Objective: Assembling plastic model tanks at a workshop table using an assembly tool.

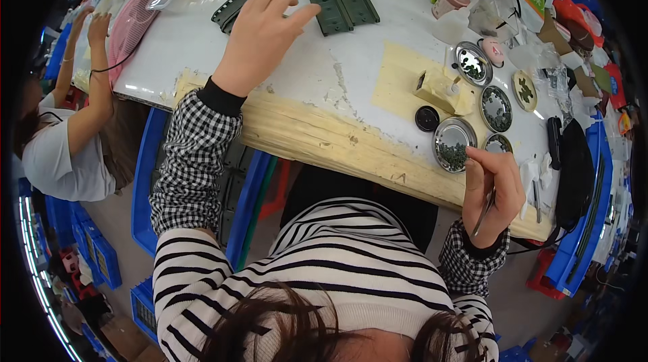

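My left hand (263,35) is above the far left of the table, thumb stretched out and fingers apart. Partly under it lies a dark green molded panel (229,10); whether the fingertips touch it is hidden. Just right of the hand, two similar green panels (343,7) lie side by side. My right hand (498,190) is closed around thin metal tweezers (483,216). Its fingertips are at the edge of a round metal dish (442,134) containing small dark green pieces. A black round cap (426,118) sits beside that dish.
More dishes of small green pieces (496,109) stand around a yellowish taped block (439,91). Another metal tool (537,201) lies at the right. Bags and bottles crowd the far right. A blue crate (152,186) is below the table's left edge. Another person (74,139) works at left.
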A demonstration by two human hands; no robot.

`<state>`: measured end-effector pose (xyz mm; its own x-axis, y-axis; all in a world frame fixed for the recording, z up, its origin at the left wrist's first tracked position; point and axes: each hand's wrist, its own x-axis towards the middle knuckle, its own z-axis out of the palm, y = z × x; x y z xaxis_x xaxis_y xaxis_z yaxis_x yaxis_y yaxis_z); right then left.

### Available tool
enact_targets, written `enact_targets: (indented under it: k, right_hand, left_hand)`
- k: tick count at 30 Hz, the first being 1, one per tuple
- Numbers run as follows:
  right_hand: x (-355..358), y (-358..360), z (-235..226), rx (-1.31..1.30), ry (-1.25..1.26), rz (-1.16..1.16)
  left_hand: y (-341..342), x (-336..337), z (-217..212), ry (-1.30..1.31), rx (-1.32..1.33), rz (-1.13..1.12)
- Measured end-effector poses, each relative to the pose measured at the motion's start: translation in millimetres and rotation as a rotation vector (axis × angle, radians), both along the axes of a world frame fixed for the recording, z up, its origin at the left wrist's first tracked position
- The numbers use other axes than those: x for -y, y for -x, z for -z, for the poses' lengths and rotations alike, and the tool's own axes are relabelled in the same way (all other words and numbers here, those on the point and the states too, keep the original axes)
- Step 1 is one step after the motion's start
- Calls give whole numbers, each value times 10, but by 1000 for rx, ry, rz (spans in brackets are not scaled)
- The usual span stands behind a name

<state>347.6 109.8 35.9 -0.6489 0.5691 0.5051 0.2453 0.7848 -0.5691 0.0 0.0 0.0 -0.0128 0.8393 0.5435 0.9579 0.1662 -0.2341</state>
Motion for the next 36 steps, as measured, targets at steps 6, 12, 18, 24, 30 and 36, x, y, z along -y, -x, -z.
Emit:
enact_targets:
  k: [6, 12, 18, 24, 30, 36]
  right_hand:
    - [6, -49, -1, -34, -32, -34]
    - [11, -142, -8, -3, 55, 14]
    - [-7, 40, 134, -45, 41, -201]
    - [131, 282, 95, -11, 277, -328]
    - [145, 208, 100, 26, 335, -267]
    - [-76, 116, -92, 114, 231, -451]
  left_hand:
    - [211, -376, -29, 228, -281, 260]
    - [-30, -67, -166, 84, -32, 298]
    - [-684, 289, -53, -138, 1216, 709]
    - [-1227, 266, 117, -204, 1739, 895]
    - [-1413, 209, 234, -226, 1897, 832]
    - [-1449, 333, 87, 8, 2144, 706]
